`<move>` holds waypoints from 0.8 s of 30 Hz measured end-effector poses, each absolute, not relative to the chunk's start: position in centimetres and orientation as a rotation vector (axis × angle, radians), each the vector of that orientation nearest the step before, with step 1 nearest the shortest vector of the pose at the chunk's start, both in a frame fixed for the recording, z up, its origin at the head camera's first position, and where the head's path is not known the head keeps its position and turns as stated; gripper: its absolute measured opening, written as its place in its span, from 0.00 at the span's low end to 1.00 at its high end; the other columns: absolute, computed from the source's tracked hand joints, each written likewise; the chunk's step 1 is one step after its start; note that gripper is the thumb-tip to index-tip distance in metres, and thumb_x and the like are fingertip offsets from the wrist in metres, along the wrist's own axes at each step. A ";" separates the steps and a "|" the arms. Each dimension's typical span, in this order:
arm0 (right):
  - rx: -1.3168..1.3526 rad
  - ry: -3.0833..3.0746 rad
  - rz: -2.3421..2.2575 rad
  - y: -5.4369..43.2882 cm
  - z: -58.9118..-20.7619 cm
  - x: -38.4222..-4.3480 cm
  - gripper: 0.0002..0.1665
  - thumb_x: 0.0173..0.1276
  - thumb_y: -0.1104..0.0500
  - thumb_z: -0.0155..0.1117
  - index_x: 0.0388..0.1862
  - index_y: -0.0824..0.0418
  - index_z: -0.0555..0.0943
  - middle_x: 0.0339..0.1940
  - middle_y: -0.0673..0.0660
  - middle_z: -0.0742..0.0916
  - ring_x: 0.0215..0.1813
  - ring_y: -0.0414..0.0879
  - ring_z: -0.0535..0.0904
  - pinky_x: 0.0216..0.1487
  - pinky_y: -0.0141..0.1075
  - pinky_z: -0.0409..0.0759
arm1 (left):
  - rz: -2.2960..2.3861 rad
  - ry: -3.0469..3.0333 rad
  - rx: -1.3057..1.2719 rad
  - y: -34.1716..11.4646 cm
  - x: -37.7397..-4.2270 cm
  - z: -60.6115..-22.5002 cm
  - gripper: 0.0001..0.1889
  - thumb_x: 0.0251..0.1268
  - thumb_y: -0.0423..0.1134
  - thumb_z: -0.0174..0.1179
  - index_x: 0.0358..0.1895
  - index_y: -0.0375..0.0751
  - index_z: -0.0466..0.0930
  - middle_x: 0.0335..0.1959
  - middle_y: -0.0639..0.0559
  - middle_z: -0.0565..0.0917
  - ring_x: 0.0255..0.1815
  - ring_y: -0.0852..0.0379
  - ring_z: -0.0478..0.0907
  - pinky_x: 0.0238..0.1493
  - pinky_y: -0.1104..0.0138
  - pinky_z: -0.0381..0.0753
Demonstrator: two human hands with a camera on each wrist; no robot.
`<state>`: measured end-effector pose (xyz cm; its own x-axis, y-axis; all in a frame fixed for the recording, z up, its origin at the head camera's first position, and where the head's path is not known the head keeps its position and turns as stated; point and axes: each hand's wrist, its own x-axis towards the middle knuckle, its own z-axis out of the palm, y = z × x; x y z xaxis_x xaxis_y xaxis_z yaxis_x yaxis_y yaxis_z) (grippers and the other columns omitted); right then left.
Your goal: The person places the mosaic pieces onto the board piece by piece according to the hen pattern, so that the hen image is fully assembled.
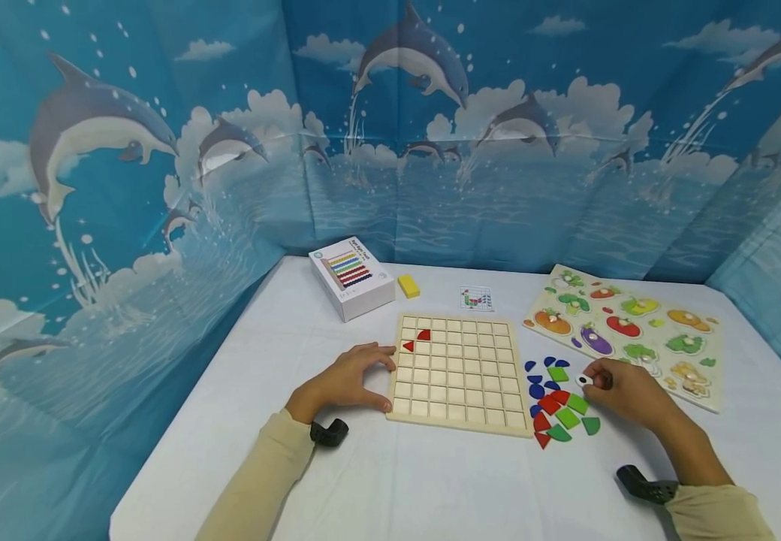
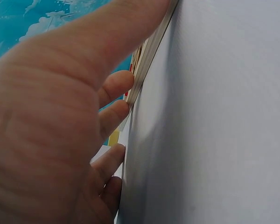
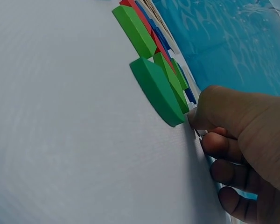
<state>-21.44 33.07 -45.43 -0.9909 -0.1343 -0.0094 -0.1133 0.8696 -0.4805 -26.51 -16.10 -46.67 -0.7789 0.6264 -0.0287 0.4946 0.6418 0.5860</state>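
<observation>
My left hand (image 1: 346, 382) rests at the left side of a wooden grid board (image 1: 456, 373), thumb and fingers spread with the fingertips right at its edge. Two red pieces lie in the board's upper left cells: a quarter-round (image 1: 424, 335) and a triangle (image 1: 408, 346). Beyond the board's right edge, my right hand (image 1: 627, 392) pinches a small white disc with a black dot (image 1: 580, 381) between thumb and index finger. Close beside it is a loose group of blue, red and green shape pieces; a dark green piece (image 3: 155, 91) lies nearest in the right wrist view.
A wooden vegetable puzzle (image 1: 623, 330) lies at the back right. Behind the grid board are a white box (image 1: 353, 279), a yellow block (image 1: 408, 285) and a small printed card (image 1: 477, 298). A dolphin-print curtain (image 1: 390, 203) hangs around the table's back and sides.
</observation>
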 end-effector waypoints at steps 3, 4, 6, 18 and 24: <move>-0.209 3.003 -0.763 33.2 -45.5 -21.5 0.13 0.63 0.61 0.73 0.43 0.65 0.82 0.28 0.51 0.77 0.35 0.48 0.73 0.32 0.35 0.72 | 0.838 2.633 0.908 -16.1 -26.5 -46.7 0.32 0.49 0.58 0.78 0.57 0.58 0.77 0.77 0.60 0.65 0.80 0.50 0.51 0.76 0.48 0.50; -0.214 3.004 -0.762 33.2 -45.5 -21.5 0.13 0.63 0.61 0.73 0.43 0.65 0.82 0.28 0.51 0.77 0.35 0.48 0.73 0.32 0.35 0.72 | 0.838 2.635 0.907 -16.1 -26.5 -46.7 0.32 0.49 0.58 0.78 0.57 0.58 0.77 0.77 0.60 0.65 0.80 0.50 0.50 0.76 0.48 0.50; -0.224 3.007 -0.760 33.2 -45.4 -21.5 0.13 0.63 0.61 0.73 0.43 0.65 0.82 0.28 0.51 0.77 0.35 0.48 0.73 0.32 0.34 0.72 | 0.838 2.638 0.906 -16.1 -26.5 -46.7 0.32 0.49 0.58 0.78 0.57 0.58 0.77 0.77 0.61 0.65 0.80 0.51 0.50 0.76 0.49 0.50; -0.228 2.985 -0.756 33.3 -45.4 -21.6 0.14 0.63 0.61 0.74 0.44 0.65 0.82 0.29 0.51 0.78 0.36 0.48 0.73 0.32 0.33 0.74 | 0.848 2.633 0.899 -16.1 -26.5 -46.9 0.32 0.48 0.59 0.79 0.57 0.58 0.77 0.77 0.61 0.65 0.80 0.50 0.51 0.76 0.47 0.51; -0.285 3.007 -0.766 33.5 -45.5 -21.6 0.14 0.61 0.60 0.75 0.43 0.63 0.83 0.28 0.50 0.78 0.35 0.47 0.73 0.32 0.31 0.73 | 0.853 2.627 0.912 -16.1 -26.5 -46.8 0.32 0.48 0.59 0.78 0.57 0.58 0.77 0.77 0.60 0.65 0.80 0.49 0.51 0.76 0.48 0.50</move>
